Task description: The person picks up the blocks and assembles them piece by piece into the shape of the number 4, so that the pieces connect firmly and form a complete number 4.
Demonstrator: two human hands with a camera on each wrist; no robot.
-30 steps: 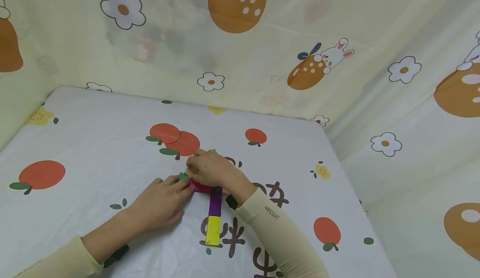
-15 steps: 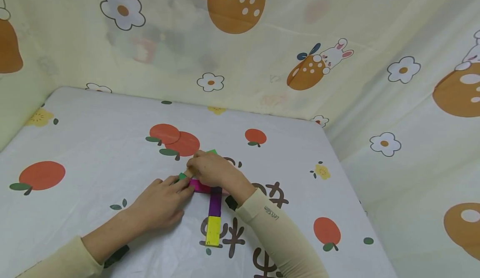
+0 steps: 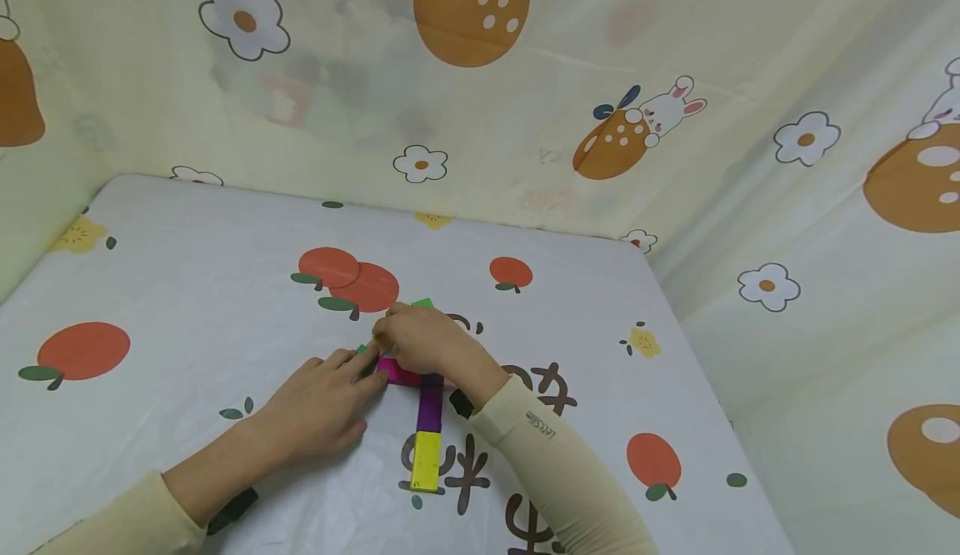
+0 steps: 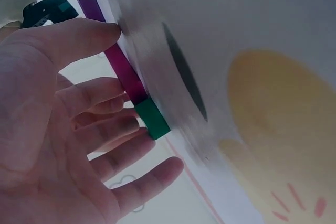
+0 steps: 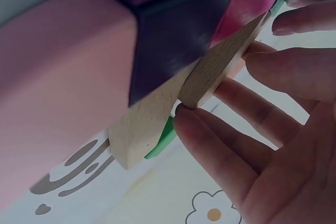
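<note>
Coloured blocks lie joined on the table. A yellow block (image 3: 426,461) and a purple block (image 3: 430,407) form a stem leading to a magenta block (image 3: 401,373). A green block (image 4: 153,119) continues from the magenta one. My left hand (image 3: 324,405) touches these two with nearly straight fingertips. My right hand (image 3: 438,338) pinches a plain wooden block (image 5: 218,66) behind the magenta one. In the right wrist view, a second wooden block (image 5: 144,124) and a pink block (image 5: 68,66) sit alongside. Past the right hand shows another green block (image 3: 423,302).
The table cover (image 3: 187,272) is white with printed fruit and dark lettering. A patterned curtain (image 3: 337,122) rises behind the table and along its right side. Dark wrist devices show under both sleeves.
My right fingers have shifted very slightly toward me with the wooden block. Less of the green block beside the left fingertips shows now. The yellow and purple blocks stay put.
</note>
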